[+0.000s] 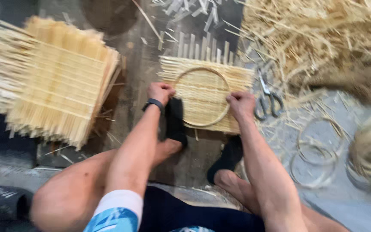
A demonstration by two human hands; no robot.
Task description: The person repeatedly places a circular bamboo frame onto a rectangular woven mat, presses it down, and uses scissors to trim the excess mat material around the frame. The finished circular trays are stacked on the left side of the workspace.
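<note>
Bamboo everywhere: I look down on a woven mat (pixel 207 92) of pale slats lying on the floor, and I take it as my landmark. On top of the mat rests a thin bamboo hoop (pixel 202 97), a ring that nearly spans it. My left hand (pixel 160 92), a dark band at the wrist, is curled shut on the hoop's left edge; my right hand (pixel 241 104) is likewise closed, fingers pinching the rim on the hoop's right edge. Both press the ring down flat against the weave.

Left of the mat, well apart, sits a tall stack of finished mats (pixel 50 79). Just right of the mat lie scissors (pixel 267 99), blades pointing away from me. Farther right are loose spare hoops (pixel 316 157) and, beyond them, a heap of straw-like trimmings (pixel 318 36). My feet in black socks (pixel 176 120) rest against the mat's near edge.

By my reading, the step in hand is seating the ring squarely on the weave. The next move would call for holding the hoop steady with one hand while freeing the other toward the scissors.
</note>
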